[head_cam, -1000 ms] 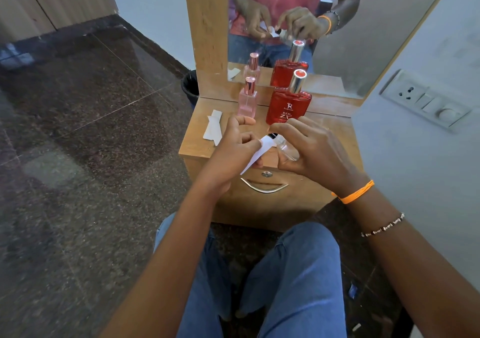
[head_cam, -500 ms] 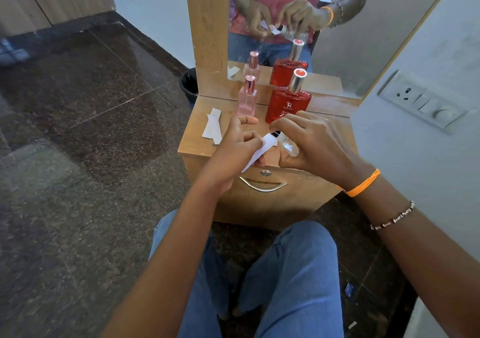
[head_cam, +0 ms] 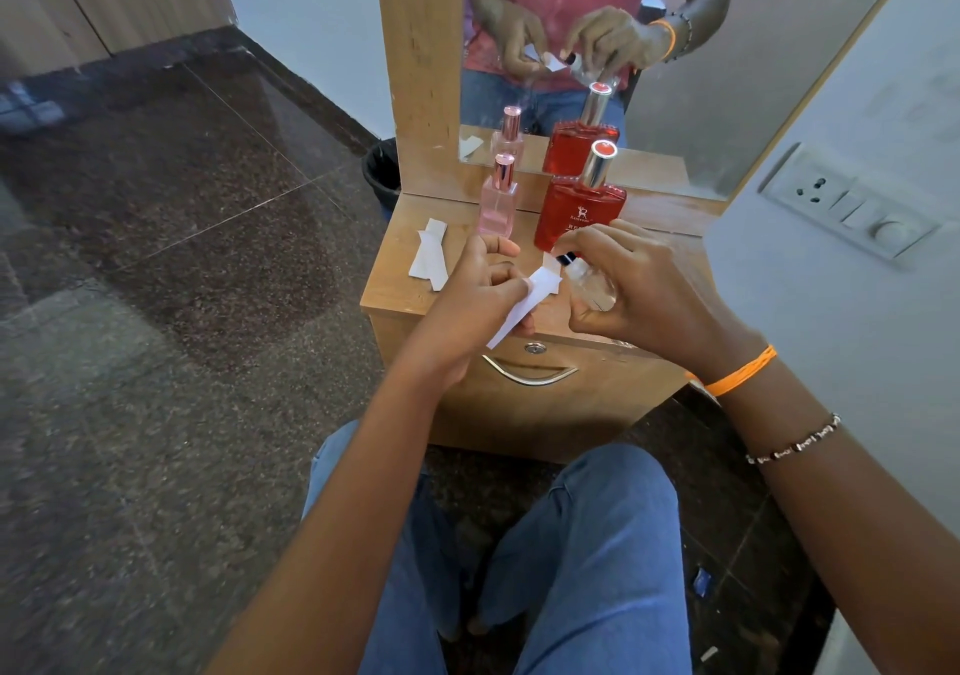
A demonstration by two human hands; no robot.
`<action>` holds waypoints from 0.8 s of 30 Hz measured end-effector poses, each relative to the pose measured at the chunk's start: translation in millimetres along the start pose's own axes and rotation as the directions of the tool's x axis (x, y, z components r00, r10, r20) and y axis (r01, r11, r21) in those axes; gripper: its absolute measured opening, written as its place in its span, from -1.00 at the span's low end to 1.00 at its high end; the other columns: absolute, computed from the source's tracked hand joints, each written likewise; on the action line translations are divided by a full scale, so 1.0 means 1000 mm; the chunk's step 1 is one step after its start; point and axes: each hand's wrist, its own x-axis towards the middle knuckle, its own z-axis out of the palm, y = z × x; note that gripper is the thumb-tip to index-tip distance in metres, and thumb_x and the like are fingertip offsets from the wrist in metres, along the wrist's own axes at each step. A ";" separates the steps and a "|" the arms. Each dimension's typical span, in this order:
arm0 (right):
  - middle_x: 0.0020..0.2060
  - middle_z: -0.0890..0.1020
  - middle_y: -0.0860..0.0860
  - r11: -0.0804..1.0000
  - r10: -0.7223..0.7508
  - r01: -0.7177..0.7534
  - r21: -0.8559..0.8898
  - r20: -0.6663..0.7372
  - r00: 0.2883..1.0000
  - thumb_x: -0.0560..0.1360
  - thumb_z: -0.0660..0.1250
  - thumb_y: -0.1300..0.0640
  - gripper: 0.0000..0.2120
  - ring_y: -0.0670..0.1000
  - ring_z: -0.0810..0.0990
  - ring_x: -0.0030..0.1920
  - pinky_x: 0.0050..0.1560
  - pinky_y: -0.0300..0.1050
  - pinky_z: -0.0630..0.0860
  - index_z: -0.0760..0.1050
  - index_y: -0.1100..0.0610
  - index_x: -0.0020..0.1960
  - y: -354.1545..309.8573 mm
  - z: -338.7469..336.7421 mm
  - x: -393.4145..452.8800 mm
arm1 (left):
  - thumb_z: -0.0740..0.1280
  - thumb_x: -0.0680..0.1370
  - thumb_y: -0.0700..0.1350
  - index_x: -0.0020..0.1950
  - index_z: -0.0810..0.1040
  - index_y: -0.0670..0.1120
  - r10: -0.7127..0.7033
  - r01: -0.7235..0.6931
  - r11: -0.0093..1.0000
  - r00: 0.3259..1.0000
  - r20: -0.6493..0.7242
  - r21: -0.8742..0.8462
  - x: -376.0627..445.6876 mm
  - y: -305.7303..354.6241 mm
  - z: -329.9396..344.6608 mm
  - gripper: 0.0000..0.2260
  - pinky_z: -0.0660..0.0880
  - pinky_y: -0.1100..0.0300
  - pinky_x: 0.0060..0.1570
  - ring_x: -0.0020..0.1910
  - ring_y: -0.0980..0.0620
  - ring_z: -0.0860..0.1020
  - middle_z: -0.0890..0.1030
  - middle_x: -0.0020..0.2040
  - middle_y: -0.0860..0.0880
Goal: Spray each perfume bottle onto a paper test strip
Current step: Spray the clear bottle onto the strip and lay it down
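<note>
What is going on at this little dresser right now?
A seated person is testing perfumes. The right hand grips a small clear bottle, its dark nozzle aimed at a paper strip pinched in the left hand. A red bottle and a pink bottle stand capped near the mirror, and spare strips lie on the dresser top.

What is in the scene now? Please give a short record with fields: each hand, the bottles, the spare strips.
left hand: pinches a paper test strip
right hand: grips a clear perfume bottle, nozzle toward the strip
standing bottles: pink perfume bottle and red perfume bottle, both capped, upright
spare strips: lie left on the wooden dresser top
</note>
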 end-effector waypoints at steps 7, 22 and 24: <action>-0.15 0.44 -0.19 0.939 0.266 -0.206 0.276 -0.201 0.943 0.33 0.40 0.19 -0.61 -0.15 0.39 -0.19 -0.16 -0.35 0.40 0.46 0.16 0.15 -0.005 0.010 -0.016 | 0.22 0.56 -0.23 0.17 0.32 0.00 -0.070 0.073 0.995 0.997 -0.042 0.068 0.002 -0.003 0.002 -0.76 0.38 0.19 -0.18 -0.05 0.05 0.48 0.49 -0.12 0.02; -0.30 0.56 -0.06 0.602 0.658 -0.417 0.681 -0.126 0.743 0.34 0.50 0.18 -0.72 -0.07 0.44 -0.37 -0.34 -0.28 0.41 0.54 0.07 0.01 -0.024 0.019 -0.039 | 0.34 0.51 -0.25 0.16 0.30 -0.01 -0.087 0.091 0.990 0.995 -0.044 0.109 0.008 -0.009 0.010 -0.67 0.43 0.22 -0.14 -0.13 0.05 0.52 0.54 -0.13 -0.01; -0.41 0.51 -0.12 0.493 0.681 -0.429 0.757 -0.028 0.732 0.34 0.48 0.15 -0.83 0.02 0.36 -0.39 -0.32 -0.13 0.37 0.60 0.04 -0.09 -0.022 0.021 -0.044 | 0.35 0.51 -0.24 0.16 0.31 -0.01 -0.086 0.093 0.989 0.994 -0.064 0.115 0.010 -0.009 0.013 -0.67 0.45 0.23 -0.15 -0.12 0.07 0.54 0.56 -0.13 0.00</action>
